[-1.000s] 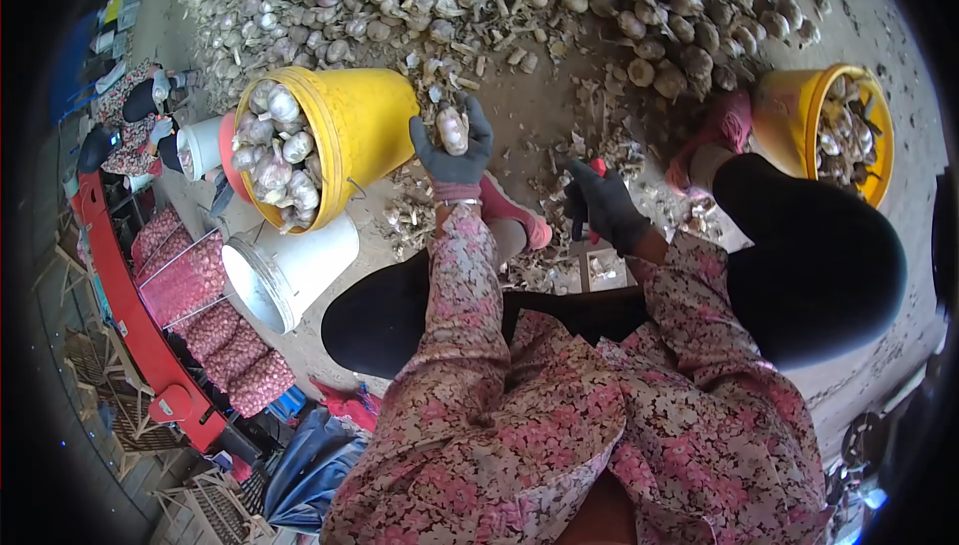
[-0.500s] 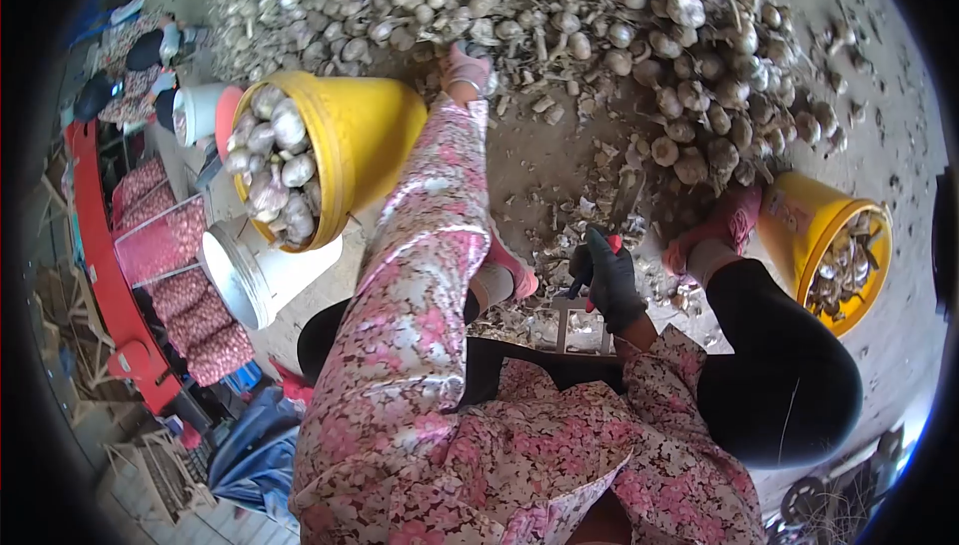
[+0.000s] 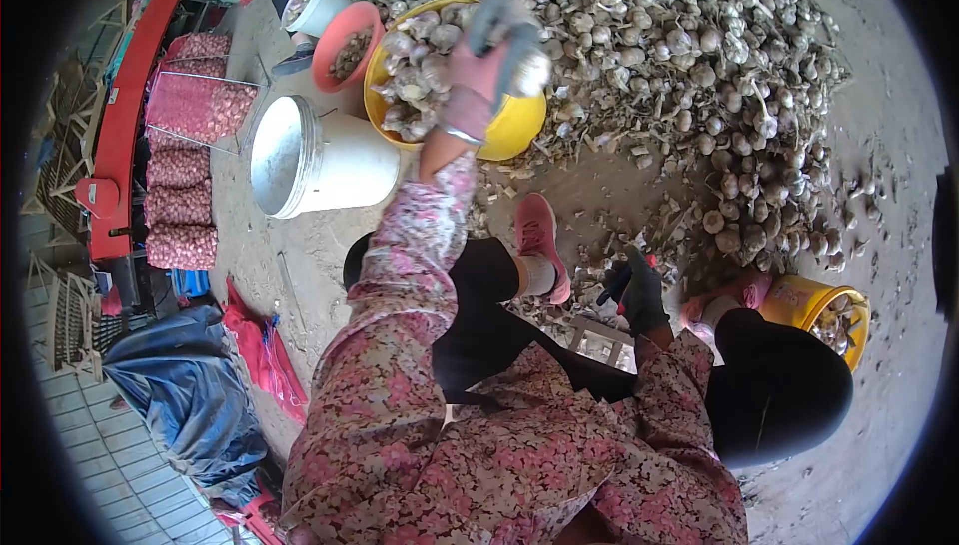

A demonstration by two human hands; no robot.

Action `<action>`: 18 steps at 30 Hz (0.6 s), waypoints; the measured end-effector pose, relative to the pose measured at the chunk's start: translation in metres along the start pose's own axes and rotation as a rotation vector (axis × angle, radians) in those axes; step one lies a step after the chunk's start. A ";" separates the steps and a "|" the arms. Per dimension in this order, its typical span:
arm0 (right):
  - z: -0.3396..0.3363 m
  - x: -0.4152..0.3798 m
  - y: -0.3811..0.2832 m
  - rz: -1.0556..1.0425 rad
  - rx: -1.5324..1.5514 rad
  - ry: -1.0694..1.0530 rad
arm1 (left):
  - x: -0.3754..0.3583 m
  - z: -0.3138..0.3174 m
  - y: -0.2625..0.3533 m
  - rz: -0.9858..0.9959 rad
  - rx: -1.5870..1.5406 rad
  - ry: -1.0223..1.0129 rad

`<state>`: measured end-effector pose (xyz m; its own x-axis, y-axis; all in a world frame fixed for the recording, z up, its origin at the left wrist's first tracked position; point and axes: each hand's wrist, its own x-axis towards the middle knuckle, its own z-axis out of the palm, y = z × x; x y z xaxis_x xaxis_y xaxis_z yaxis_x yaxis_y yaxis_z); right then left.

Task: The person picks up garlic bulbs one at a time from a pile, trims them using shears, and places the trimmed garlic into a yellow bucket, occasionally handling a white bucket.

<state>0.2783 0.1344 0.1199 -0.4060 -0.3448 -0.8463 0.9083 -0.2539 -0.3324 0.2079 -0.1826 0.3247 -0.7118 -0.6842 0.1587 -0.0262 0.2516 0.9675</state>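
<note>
My left hand, in a pink and grey glove, is raised beside the yellow bucket, its fingers curled around a pale garlic bulb; motion blurs it. Garlic bulbs fill that bucket. Low in front of my body, my right hand, in a dark glove, is closed on a cutting tool with black and red parts. Its blades are hard to make out.
A large garlic pile spreads ahead. White bucket, red basin and another white bucket stand left; a smaller yellow bucket lies tilted right. Filled mesh bags line the far left. Another person's shoe shows.
My left hand has moved from the pile's near edge to the full yellow bucket, now with a bulb in it. The view has shifted leftward. My right hand keeps its hold.
</note>
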 end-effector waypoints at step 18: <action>-0.014 -0.004 0.012 -0.074 0.016 -0.062 | 0.060 -0.198 -0.092 0.132 1.065 0.685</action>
<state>0.2922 0.1451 0.1133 -0.4776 -0.3802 -0.7920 0.8743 -0.2945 -0.3858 0.3063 -0.3826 0.2841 -0.2533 -0.7442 0.6180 -0.7580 0.5496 0.3512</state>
